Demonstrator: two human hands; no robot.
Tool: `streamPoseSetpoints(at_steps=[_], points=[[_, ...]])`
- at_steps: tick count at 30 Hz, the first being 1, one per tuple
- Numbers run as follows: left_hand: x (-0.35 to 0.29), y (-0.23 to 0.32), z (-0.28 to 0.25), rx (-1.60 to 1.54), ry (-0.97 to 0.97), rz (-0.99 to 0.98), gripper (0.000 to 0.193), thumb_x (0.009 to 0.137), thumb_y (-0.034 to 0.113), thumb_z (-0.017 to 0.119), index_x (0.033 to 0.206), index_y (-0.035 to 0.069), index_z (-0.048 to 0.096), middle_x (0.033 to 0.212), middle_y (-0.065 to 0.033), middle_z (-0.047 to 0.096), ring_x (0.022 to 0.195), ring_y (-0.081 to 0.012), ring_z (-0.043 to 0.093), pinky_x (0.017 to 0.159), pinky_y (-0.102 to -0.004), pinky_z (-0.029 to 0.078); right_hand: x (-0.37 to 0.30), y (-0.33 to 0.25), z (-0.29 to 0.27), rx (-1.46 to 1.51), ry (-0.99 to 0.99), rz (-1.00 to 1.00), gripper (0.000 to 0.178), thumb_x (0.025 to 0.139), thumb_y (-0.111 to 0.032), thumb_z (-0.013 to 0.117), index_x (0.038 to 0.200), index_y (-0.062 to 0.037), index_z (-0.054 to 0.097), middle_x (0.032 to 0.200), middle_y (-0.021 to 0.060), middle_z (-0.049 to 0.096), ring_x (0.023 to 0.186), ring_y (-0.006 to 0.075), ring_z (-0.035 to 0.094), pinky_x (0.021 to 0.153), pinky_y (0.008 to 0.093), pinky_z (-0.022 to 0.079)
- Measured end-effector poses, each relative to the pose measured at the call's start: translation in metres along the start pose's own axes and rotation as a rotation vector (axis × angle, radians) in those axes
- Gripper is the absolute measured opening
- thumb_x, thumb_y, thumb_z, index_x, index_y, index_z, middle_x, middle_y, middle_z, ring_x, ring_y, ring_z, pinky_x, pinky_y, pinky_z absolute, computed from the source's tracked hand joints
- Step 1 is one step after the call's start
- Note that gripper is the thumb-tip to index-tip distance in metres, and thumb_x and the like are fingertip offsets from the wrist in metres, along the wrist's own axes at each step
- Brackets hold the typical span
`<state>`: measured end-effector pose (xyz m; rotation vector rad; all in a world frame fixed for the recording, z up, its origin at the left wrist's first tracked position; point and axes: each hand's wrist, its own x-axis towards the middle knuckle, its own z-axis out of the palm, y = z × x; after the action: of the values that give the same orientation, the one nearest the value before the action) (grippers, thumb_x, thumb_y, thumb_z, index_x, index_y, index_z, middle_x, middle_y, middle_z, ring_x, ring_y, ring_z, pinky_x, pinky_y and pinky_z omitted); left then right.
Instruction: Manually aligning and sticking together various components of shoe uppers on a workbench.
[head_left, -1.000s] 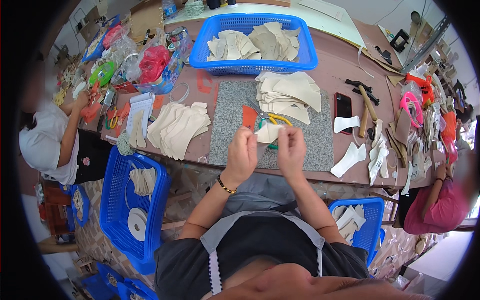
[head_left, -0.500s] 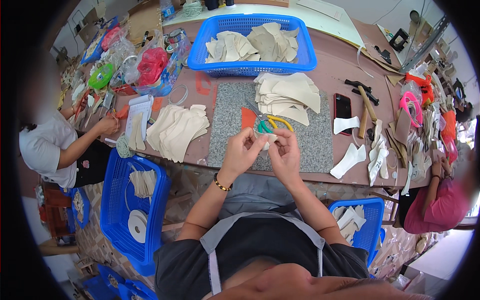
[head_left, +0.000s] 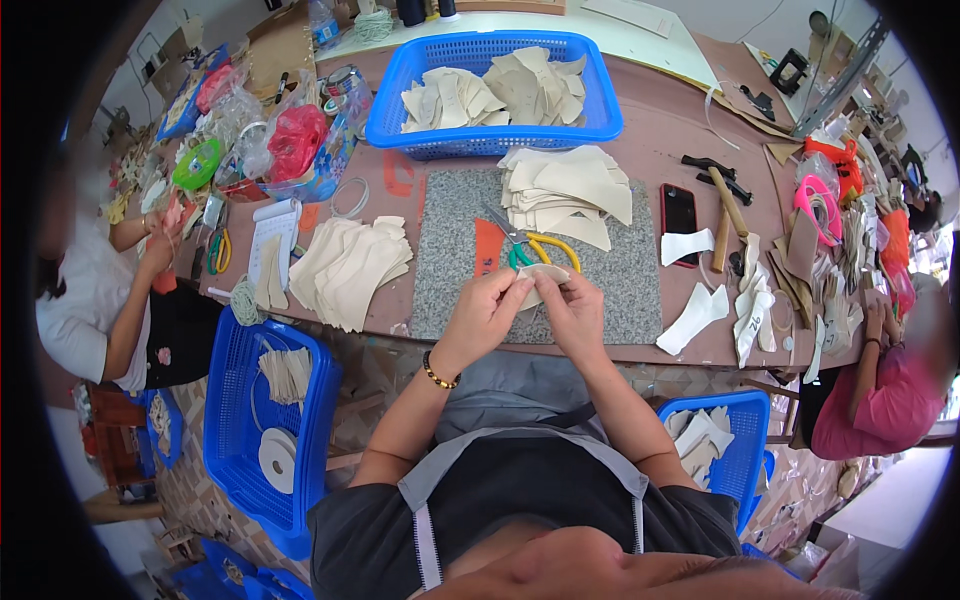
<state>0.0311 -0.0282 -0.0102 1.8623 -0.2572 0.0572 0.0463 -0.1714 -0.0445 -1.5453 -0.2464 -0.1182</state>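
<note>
Between the fingertips of my left hand (head_left: 488, 312) and my right hand (head_left: 572, 314) is a small cream cut piece (head_left: 540, 271) of leather-like sheet, pinched from both sides. My fingers cover much of it. Just beyond it, scissors with one green and one yellow handle (head_left: 553, 244) lie on a grey speckled slab (head_left: 445, 250), beside an orange scrap (head_left: 488, 243). A stack of cream pieces (head_left: 570, 190) rests on the slab's far part. To its left, another fanned pile of cream pieces (head_left: 350, 265) lies on the table.
A blue basket (head_left: 495, 146) of cut pieces stands at the back. Rightward lie a phone (head_left: 679, 212), a hammer (head_left: 722, 215) and loose cream pieces (head_left: 694, 318). Blue crates (head_left: 222, 425) stand low at left. Co-workers sit left (head_left: 80, 315) and right (head_left: 880, 405).
The cream piece has turned in my fingers and now shows more of its flat face. At left, the co-worker's hands have drawn back, uncovering another pair of scissors.
</note>
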Motion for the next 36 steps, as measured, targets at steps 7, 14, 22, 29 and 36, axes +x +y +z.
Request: streamPoseSetpoints(at_steps=[7, 14, 22, 29, 36], points=[[-0.010, 0.002, 0.013, 0.112, 0.158, 0.218, 0.025, 0.091, 0.009, 0.051, 0.071, -0.002, 0.042, 0.061, -0.0121, 0.040, 0.052, -0.0208, 0.040, 0.049, -0.0330, 0.032, 0.029, 0.006, -0.021, 0.132, 0.194, 0.103, 0.019, 0.090, -0.014, 0.060, 0.097, 0.0034, 0.065, 0.081, 0.0054, 0.065, 0.069, 0.0061, 0.058, 0.058, 0.0212, 0.046], [-0.047, 0.001, -0.006, 0.071, 0.180, 0.102, 0.017, 0.091, 0.008, 0.050, 0.077, -0.002, 0.048, 0.066, -0.0085, 0.043, 0.057, -0.0155, 0.041, 0.053, -0.0297, 0.034, 0.059, 0.034, -0.105, 0.411, 0.583, 0.049, 0.020, 0.090, -0.015, 0.059, 0.099, 0.0028, 0.062, 0.088, 0.0070, 0.065, 0.070, 0.0127, 0.063, 0.060, 0.0250, 0.052], [-0.008, 0.026, -0.057, -0.012, -0.047, 0.076, 0.021, 0.094, 0.013, 0.047, 0.099, -0.004, 0.058, 0.082, -0.0019, 0.056, 0.073, -0.0082, 0.049, 0.066, -0.0241, 0.040, 0.018, 0.027, -0.231, 0.465, 0.804, -0.114, 0.017, 0.092, -0.013, 0.054, 0.101, 0.0014, 0.055, 0.088, 0.0094, 0.064, 0.072, 0.0171, 0.066, 0.057, 0.0279, 0.056], [0.157, -0.027, -0.024, -0.134, -0.205, 0.060, 0.027, 0.094, 0.024, 0.052, 0.088, -0.001, 0.060, 0.075, -0.0007, 0.054, 0.073, -0.0050, 0.046, 0.064, -0.0225, 0.040, -0.008, 0.016, -0.186, 0.546, 0.665, 0.006, 0.015, 0.090, -0.007, 0.056, 0.102, 0.0013, 0.054, 0.088, 0.0092, 0.064, 0.071, 0.0159, 0.066, 0.056, 0.0265, 0.056], [0.163, -0.079, -0.026, 0.652, 0.248, 0.367, 0.032, 0.077, 0.020, 0.070, 0.096, -0.003, 0.057, 0.090, -0.0167, 0.058, 0.082, -0.0332, 0.056, 0.076, -0.0395, 0.046, -0.017, 0.004, -0.160, 0.557, 0.478, 0.035, 0.019, 0.088, -0.002, 0.055, 0.104, 0.0000, 0.047, 0.093, 0.0114, 0.061, 0.074, 0.0213, 0.066, 0.057, 0.0333, 0.059]])
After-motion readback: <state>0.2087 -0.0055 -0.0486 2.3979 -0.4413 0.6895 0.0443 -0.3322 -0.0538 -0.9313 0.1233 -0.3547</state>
